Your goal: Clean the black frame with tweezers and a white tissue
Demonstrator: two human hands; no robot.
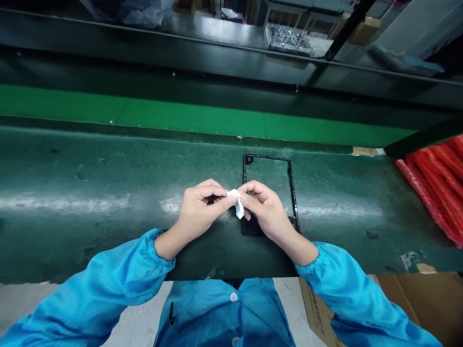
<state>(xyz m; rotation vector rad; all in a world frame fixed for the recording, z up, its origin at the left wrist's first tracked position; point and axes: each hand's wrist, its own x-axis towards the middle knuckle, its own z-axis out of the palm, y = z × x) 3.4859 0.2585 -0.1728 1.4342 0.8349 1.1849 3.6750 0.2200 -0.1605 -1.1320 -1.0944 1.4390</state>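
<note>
Between my two hands is a small crumpled white piece (239,210), paper or cloth; I cannot tell which. My left hand (200,205) pinches its left side between thumb and fingers. From the right, my right hand (265,207) grips the same piece with thumb and forefinger, so the fingertips nearly meet. A thin black rectangular frame (293,195) with an open middle lies flat on the green bench (90,193), under and beyond my right hand. That hand and wrist hide part of its lower portion.
Red wrapped material (437,188) is stacked at the bench's right end. A raised dark shelf (217,36) runs along the back, with a clear plastic tray (289,39) on it. Below the bench's front edge, at right, stands a cardboard box (415,299).
</note>
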